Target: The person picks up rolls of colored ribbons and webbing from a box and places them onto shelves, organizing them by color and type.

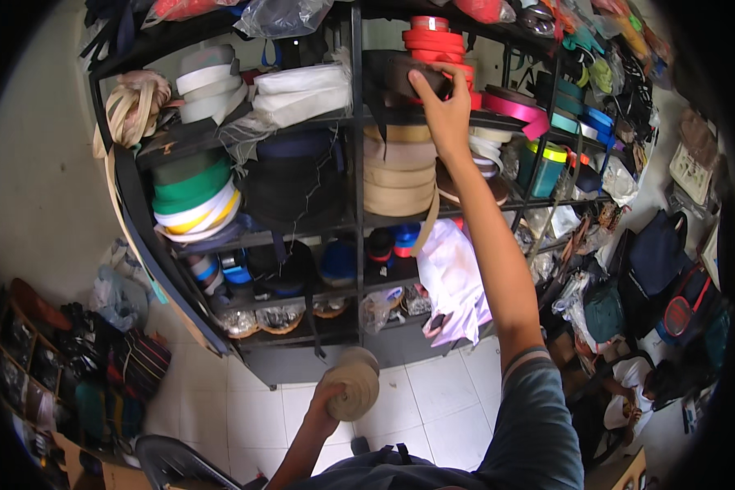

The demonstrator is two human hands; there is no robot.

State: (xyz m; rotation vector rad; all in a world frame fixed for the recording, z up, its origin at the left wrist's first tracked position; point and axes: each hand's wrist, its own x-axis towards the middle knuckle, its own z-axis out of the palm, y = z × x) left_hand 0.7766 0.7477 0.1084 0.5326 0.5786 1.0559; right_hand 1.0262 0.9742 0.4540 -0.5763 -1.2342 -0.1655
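Observation:
Low in front of my body, my left hand (327, 406) is closed around a roll of beige webbing (356, 382), held over the tiled floor. My right arm stretches up to the upper shelf, where my right hand (447, 104) grips a dark brown webbing roll (407, 82) with the thumb on its near side; some of its fingers are hidden. A stack of red webbing rolls (433, 39) stands just behind that hand. Under it, on the shelf below, sits a stack of tan webbing rolls (398, 189) with a loose end hanging down.
The black shelf rack (356, 245) also carries white rolls (300, 90), green rolls (192, 196) and a pink ribbon roll (510, 104). A pale cloth (453, 282) hangs from it. A black chair (184, 461) stands lower left. Another person (629, 392) sits lower right, near hanging bags.

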